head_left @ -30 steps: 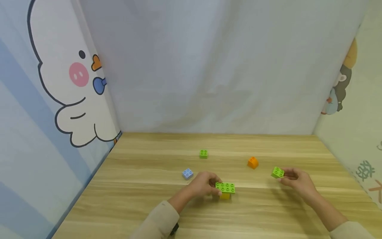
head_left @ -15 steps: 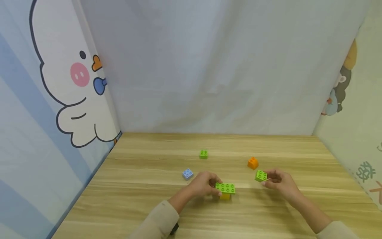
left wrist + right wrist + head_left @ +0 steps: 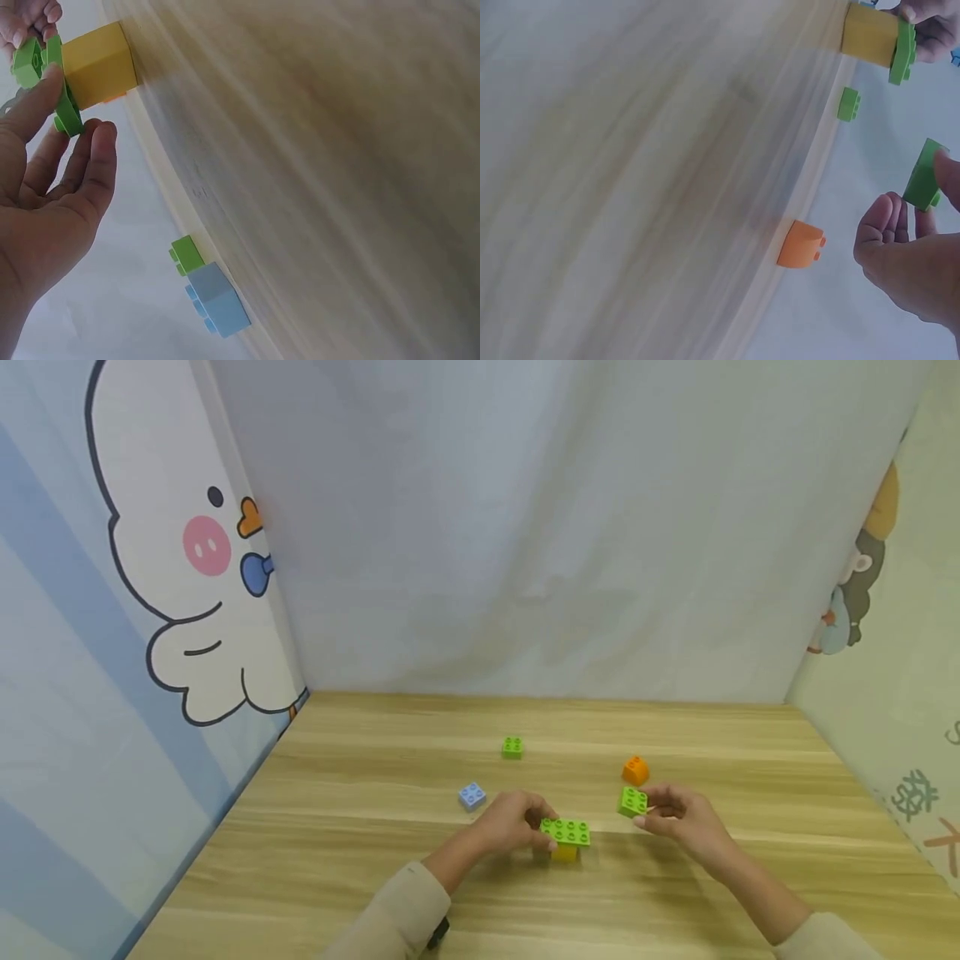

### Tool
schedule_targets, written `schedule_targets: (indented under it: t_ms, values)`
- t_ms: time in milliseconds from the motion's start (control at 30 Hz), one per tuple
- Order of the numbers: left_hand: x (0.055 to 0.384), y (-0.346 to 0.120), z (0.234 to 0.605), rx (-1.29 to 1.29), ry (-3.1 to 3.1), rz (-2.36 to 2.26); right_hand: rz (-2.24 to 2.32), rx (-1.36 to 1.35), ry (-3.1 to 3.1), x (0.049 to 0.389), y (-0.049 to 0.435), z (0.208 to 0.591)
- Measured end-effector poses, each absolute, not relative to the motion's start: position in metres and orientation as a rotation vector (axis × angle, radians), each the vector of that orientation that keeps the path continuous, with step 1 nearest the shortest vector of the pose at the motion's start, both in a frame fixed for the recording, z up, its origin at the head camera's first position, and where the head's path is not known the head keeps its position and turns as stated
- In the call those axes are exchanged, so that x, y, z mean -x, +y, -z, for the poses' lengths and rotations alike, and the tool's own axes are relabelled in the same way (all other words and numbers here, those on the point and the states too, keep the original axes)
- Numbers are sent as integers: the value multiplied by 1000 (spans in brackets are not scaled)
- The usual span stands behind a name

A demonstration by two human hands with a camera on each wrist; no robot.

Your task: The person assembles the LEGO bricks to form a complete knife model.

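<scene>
My left hand (image 3: 512,823) pinches the left end of a flat green eight-stud building brick (image 3: 567,832). That brick sits on top of a yellow block (image 3: 100,66), which stands on the table. To the right, my right hand (image 3: 692,824) holds a small green four-stud brick (image 3: 632,802) between thumb and fingers, raised above the table with its studs up. In the right wrist view the same small brick (image 3: 925,175) is apart from the yellow and green stack (image 3: 871,36).
An orange curved brick (image 3: 636,770) lies just behind my right hand. Another green four-stud brick (image 3: 512,748) is farther back, and a light blue brick (image 3: 472,797) lies left of my left hand. A small black object (image 3: 438,933) shows beside the left sleeve.
My right hand has moved left with the small green brick, closer to the stack. My left hand stays in place on the flat green brick.
</scene>
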State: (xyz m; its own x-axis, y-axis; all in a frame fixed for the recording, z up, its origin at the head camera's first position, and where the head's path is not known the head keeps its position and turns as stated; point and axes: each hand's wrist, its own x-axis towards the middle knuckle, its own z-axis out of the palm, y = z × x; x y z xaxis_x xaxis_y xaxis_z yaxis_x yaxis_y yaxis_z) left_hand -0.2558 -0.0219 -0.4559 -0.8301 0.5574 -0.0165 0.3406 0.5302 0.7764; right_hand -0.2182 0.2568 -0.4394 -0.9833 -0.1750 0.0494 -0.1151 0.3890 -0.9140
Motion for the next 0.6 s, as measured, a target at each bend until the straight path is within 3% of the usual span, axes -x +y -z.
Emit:
schedule_targets:
  t_ms: [600]
  values:
    - [255, -22, 456, -802, 2516, -1206, 1738, 407, 2466, 217, 223, 442]
